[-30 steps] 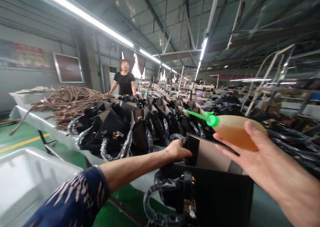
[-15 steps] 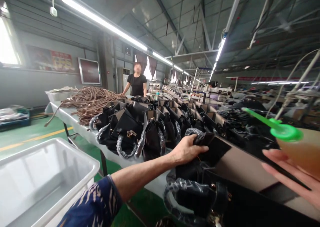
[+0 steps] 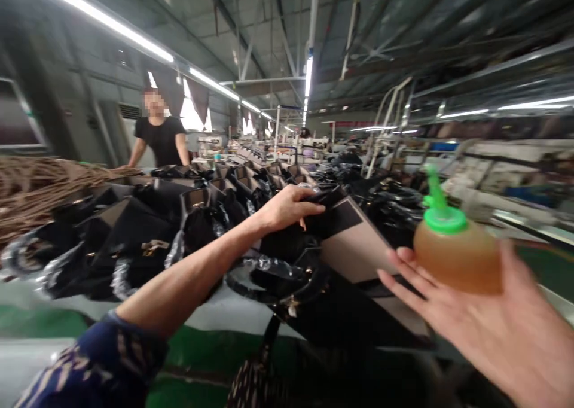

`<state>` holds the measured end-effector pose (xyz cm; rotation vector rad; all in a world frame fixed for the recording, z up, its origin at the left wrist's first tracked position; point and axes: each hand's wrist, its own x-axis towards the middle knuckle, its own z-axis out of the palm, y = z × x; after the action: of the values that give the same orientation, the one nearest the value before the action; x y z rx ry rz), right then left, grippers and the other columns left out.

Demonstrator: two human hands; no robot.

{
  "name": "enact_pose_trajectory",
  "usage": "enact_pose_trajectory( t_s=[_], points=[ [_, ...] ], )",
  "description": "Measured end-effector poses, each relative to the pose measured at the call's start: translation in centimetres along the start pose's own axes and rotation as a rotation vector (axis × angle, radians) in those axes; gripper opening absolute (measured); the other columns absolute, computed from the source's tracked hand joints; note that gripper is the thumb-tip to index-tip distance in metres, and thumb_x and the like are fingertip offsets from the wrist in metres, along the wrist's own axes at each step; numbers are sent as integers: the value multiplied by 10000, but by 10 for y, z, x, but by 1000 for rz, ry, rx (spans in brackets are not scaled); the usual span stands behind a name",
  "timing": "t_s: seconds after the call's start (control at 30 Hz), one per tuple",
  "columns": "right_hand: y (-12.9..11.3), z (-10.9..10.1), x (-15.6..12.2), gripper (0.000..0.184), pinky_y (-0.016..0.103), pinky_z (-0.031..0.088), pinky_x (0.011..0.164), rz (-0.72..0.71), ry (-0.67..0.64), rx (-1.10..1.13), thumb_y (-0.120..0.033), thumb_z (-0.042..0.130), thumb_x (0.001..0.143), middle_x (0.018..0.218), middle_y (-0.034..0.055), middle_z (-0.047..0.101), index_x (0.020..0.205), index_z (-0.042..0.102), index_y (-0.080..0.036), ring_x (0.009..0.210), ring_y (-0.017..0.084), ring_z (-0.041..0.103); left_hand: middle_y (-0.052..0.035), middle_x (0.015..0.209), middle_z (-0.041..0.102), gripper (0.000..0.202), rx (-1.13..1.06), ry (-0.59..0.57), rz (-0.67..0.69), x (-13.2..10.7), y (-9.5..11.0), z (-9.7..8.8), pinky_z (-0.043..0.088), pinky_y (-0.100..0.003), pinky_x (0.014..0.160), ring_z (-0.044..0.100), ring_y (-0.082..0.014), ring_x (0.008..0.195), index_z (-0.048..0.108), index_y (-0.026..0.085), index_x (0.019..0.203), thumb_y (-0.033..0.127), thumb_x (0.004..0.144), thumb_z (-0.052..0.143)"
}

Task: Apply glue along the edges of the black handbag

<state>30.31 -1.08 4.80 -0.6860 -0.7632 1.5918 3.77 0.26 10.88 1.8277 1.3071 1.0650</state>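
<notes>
My left hand [image 3: 289,209] is closed on the upper edge of a black handbag [image 3: 354,303], which lies tilted on the table with its beige inside showing. Its looped handle [image 3: 273,270] is wrapped in clear plastic. To the right of the bag, my right hand [image 3: 484,318] is turned palm up. Between its thumb and palm sits a squeeze bottle [image 3: 457,255] of amber liquid with a green cap and nozzle. The fingers of that hand stretch toward the bag's open side.
Several more black handbags [image 3: 130,228] with wrapped handles crowd the table, left and beyond. Brown straps [image 3: 40,186] are heaped at the far left. A person in a black top [image 3: 159,142] stands behind the table. Part of a white bin [image 3: 31,366] shows at lower left.
The view has swung to the right. My right hand and the squeeze bottle now show fully, and the bottle is more upright. My left hand still grips the handbag.
</notes>
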Motion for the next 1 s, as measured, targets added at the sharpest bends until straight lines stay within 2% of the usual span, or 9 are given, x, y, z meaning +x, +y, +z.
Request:
enact_pose_trajectory(
  t_s=[0.07,0.2,0.3,0.4,0.47,0.6,0.67,0.8,1.0],
  points=[
    [-8,2,-19,463,588,549,740,97,143,134,-623,694,695,949,126,661,949,680,-237,914,351,637,20,755,653,254,23,-107,2,11,1,3,452,-228,704,592,-141,732,687,107,898,301,745,630],
    [-21,-12,-38,608,553,546,754,35,140,165,-394,932,435,907,158,672,950,691,-178,847,360,652,-1,818,697,267,-25,-309,-9,34,5,9,470,-262,781,613,-150,764,703,118,899,304,708,688],
    [-32,-27,-46,780,401,589,569,28,312,114,-305,960,255,882,196,675,970,689,-153,714,337,667,-20,838,709,262,30,-465,-1,54,16,11,481,-273,771,618,-156,763,716,123,881,309,696,711],
    [-41,-39,-55,963,263,526,387,-14,518,34,-320,939,140,919,226,670,1048,668,-148,523,254,631,-37,833,720,294,142,-642,7,73,29,13,490,-297,760,628,-179,759,726,124,883,337,679,726],
    [-43,-49,-61,985,247,517,372,-58,584,-26,-392,925,149,964,216,669,1070,659,-168,511,246,628,-41,851,729,311,186,-771,-20,81,34,18,492,-316,788,636,-190,772,729,130,899,340,670,729],
    [-35,-74,-70,772,262,560,426,-167,592,-121,-416,907,281,989,83,689,1007,674,-296,629,285,669,-35,861,737,326,210,-993,-88,84,28,34,496,-314,800,641,-197,798,732,141,922,342,665,729],
    [-29,-88,-74,675,258,575,467,-227,572,-201,-422,894,367,1017,52,685,998,679,-319,702,286,675,-23,804,735,298,216,-1041,-126,83,18,45,506,-290,751,640,-190,764,735,143,872,349,657,736],
    [-18,-105,-77,547,284,596,612,-328,512,-384,-446,834,548,1084,53,666,1054,675,-312,895,301,652,-12,746,729,276,183,-1148,-235,81,-3,66,522,-292,721,646,-196,732,736,152,839,342,639,746],
    [-12,-108,-73,571,255,578,563,-466,464,-503,-438,837,543,1002,89,678,1050,656,-247,831,286,655,-18,744,728,306,119,-1212,-282,82,-21,84,531,-308,767,648,-191,703,739,139,849,335,615,761]
  ],
)
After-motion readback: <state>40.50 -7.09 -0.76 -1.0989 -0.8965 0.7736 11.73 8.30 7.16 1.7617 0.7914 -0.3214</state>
